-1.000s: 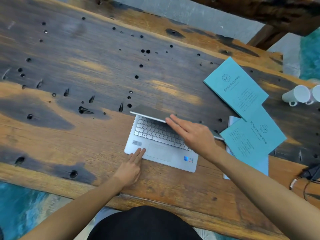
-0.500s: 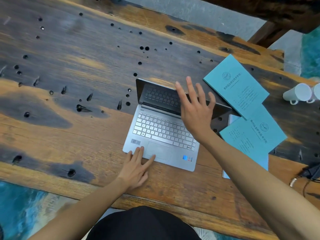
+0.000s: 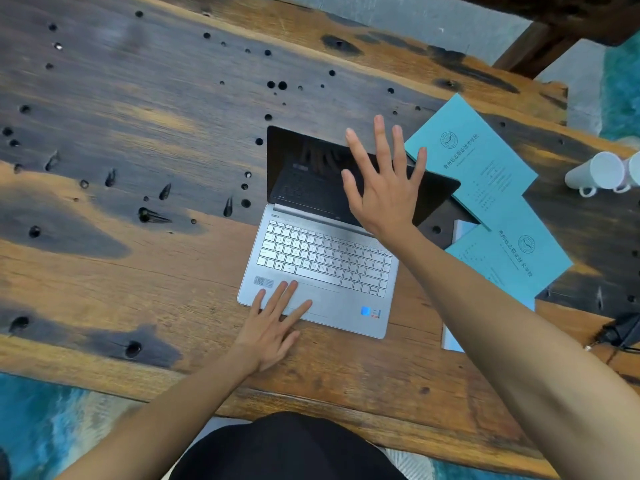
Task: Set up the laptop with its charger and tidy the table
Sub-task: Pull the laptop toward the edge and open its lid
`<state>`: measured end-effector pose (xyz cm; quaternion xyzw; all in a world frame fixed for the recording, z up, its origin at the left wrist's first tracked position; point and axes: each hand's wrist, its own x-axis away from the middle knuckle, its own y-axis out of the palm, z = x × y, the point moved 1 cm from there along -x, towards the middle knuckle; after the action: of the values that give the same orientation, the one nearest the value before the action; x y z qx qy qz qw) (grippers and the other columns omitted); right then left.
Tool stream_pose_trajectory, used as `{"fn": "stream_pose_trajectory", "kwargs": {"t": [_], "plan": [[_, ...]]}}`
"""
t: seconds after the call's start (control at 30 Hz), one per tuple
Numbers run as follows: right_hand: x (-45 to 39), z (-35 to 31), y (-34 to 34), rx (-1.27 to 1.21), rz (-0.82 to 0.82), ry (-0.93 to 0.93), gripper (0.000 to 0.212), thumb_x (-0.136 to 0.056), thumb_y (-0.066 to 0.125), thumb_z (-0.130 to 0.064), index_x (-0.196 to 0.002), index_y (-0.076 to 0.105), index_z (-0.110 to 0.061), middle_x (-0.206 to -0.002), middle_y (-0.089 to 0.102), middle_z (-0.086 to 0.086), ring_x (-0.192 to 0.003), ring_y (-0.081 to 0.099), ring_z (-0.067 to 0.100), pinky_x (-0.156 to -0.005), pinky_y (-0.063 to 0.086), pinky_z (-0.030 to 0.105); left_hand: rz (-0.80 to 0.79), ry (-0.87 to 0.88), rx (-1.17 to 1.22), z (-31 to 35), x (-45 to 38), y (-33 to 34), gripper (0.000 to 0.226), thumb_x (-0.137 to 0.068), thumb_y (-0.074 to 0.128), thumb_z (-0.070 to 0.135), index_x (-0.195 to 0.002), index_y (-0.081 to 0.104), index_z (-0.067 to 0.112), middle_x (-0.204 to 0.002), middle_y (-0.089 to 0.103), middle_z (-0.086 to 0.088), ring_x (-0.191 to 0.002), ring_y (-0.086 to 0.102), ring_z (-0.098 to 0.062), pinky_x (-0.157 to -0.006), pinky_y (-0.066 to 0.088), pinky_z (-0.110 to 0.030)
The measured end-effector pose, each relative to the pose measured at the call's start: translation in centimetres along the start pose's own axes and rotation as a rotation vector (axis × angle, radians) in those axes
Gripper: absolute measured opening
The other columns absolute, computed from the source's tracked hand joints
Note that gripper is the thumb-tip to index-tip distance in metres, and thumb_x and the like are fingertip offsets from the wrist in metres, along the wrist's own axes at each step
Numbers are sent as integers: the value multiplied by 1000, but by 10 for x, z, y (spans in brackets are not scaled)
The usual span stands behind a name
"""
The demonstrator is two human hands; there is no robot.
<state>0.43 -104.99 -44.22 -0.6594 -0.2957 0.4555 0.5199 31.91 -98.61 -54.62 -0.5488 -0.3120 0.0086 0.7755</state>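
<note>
Weathered plank table (image 3: 145, 271), pitted with dark holes, fills the frame over a teal floor. Item: silver laptop (image 3: 322, 265), centre frame, lid raised, screen dark, keyboard exposed. Item: left hand (image 3: 273, 323), fingers straight and spread, resting on the palm rest and trackpad at the laptop's near left corner, steadying the base. Item: right hand (image 3: 384, 188), fingers splayed and straight, raised in front of the screen; whether it touches the lid cannot be told. Item: two teal booklets (image 3: 474, 161), right of the laptop, overlapping and askew, over a white sheet. Item: two white mugs (image 3: 602, 171), lying on their sides at the right edge. Item: black charger with cable (image 3: 623, 332), lower right edge, well apart from the laptop, partly cropped. Step in hand, by judgement: opening the lid, apparently near complete. Next move calls for reaching right to the charger, bringing its plug to the laptop's port; booklets and mugs remain untidied.
</note>
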Motion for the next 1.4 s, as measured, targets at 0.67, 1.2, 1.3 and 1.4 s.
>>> {"fn": "stream_pose_trajectory", "kwargs": {"t": [0.67, 1.2, 1.3, 1.4], "plan": [[-9, 6, 2, -24, 3, -2, 56, -106, 30, -54, -160, 22, -44, -171, 20, 0, -157, 20, 26, -122, 15, 57, 51, -6, 17, -1, 1, 5, 69, -103, 23, 54, -161, -5, 29, -168, -9, -14, -155, -6, -32, -123, 13, -55], [131, 49, -45, -94, -105, 155, 65, -104, 35, -54, -163, 10, -41, -174, 2, -2, -160, 4, 26, -126, 13, 55, 159, -132, 30, 4, 9, -33, 75, -100, 29, 59, -160, -4, 31, -169, -13, -7, -156, -12, -26, -125, -1, -51], [174, 56, -45, -81, -140, 218, 64, -104, 30, -57, -163, 8, -41, -174, 0, -2, -160, 4, 26, -125, 9, 51, 198, -115, 13, 11, 7, -44, 75, -99, 27, 60, -160, -6, 32, -168, -16, -6, -155, -15, -24, -125, -2, -50], [213, 59, -51, -91, -185, 286, 63, -104, 26, -59, -163, 9, -42, -174, 2, -3, -160, 5, 26, -125, 12, 49, 215, -86, -17, 22, 5, -56, 74, -99, 26, 61, -160, -7, 34, -168, -16, -5, -155, -16, -25, -125, 1, -52]]}}
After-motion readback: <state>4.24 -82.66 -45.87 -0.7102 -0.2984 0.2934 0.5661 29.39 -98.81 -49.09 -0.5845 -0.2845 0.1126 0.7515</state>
